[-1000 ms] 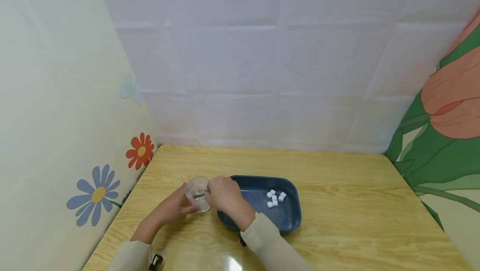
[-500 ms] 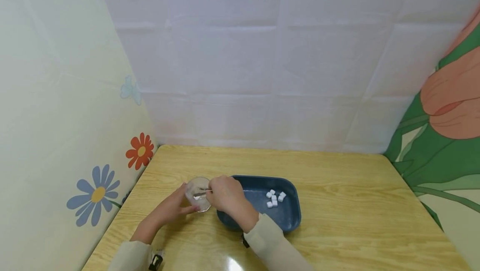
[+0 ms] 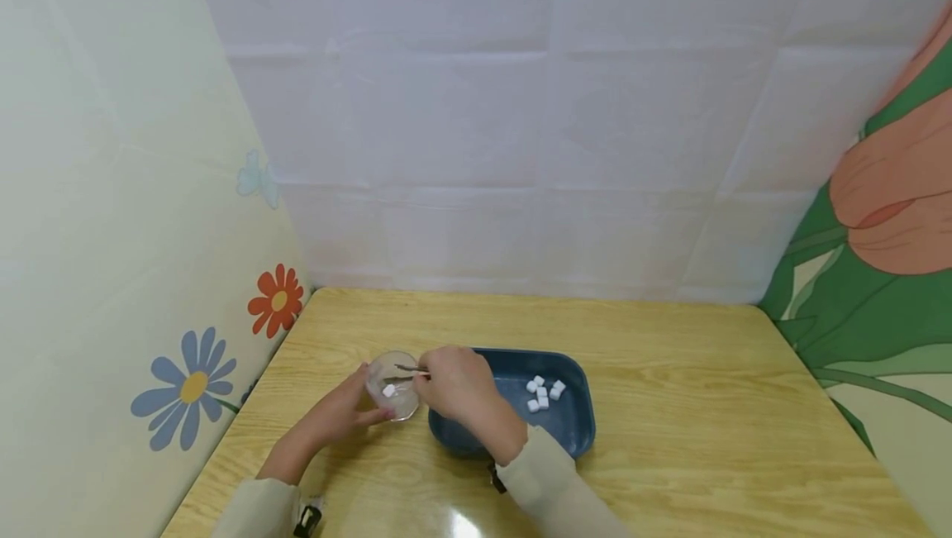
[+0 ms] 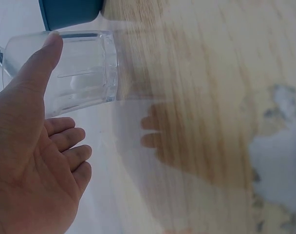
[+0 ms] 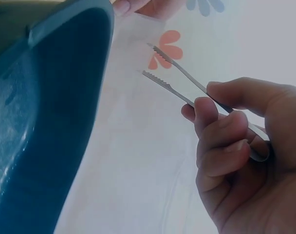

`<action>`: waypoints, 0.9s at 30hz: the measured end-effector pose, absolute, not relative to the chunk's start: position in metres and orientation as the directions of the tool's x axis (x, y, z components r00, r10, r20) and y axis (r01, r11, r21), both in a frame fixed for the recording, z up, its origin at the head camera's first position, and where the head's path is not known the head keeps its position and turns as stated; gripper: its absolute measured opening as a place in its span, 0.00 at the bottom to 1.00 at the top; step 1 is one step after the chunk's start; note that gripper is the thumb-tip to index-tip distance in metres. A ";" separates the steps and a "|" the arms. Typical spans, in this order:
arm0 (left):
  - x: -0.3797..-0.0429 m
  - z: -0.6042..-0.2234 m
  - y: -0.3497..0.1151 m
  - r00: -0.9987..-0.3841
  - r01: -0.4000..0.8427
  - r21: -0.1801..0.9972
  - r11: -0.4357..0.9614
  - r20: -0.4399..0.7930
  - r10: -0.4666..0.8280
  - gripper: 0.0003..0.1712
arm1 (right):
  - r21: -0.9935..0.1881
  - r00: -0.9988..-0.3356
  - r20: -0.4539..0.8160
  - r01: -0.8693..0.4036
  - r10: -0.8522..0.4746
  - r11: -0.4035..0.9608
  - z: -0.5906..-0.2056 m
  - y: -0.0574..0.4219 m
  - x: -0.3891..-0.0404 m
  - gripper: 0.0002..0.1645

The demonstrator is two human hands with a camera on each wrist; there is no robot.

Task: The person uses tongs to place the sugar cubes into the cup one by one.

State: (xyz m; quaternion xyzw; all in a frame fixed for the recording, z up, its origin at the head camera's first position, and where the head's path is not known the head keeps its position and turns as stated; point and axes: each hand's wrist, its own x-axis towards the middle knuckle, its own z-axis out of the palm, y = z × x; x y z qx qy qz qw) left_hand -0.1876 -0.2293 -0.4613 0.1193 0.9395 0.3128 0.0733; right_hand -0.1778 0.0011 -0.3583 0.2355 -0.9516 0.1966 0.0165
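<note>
In the head view my left hand (image 3: pixel 344 412) holds a clear drinking glass (image 3: pixel 406 406), standing on the table beside the tray. The left wrist view shows the thumb lying along the wall of the glass (image 4: pixel 92 58), with the fingers curled on the other side. One white cube (image 3: pixel 389 390) lies inside the glass. Metal tweezers (image 5: pixel 174 63) are held in my right hand (image 5: pixel 240 131), between thumb and fingers. Their serrated tips stand apart with nothing between them. From the head view, the tweezers reach over the mouth of the glass.
A dark blue rectangular tray (image 3: pixel 554 429) sits right of the glass, partly behind my right forearm. Several white cubes (image 3: pixel 542 393) are grouped inside it. The wooden table (image 3: pixel 706 406) meets a white cloth backdrop (image 3: pixel 535 191), with flower-printed cloth at both sides.
The tweezers' tips have spread and drawn back slightly to the right with my right hand. A white cube is now visible in the glass. The left hand keeps its place.
</note>
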 end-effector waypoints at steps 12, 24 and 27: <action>-0.188 -0.463 -0.230 -0.966 0.174 0.584 0.793 -0.056 0.253 0.56 | -0.399 -0.895 0.135 -0.441 -0.425 0.804 -0.353 0.026 -0.178 0.12; -0.189 -0.465 -0.231 -0.965 0.176 0.581 0.795 -0.059 0.256 0.57 | -0.403 -0.906 0.123 -0.419 -0.406 0.813 -0.351 0.039 -0.181 0.09; -0.188 -0.465 -0.231 -0.965 0.180 0.581 0.794 -0.053 0.257 0.57 | -0.402 -0.907 0.131 -0.418 -0.400 0.815 -0.350 0.042 -0.181 0.09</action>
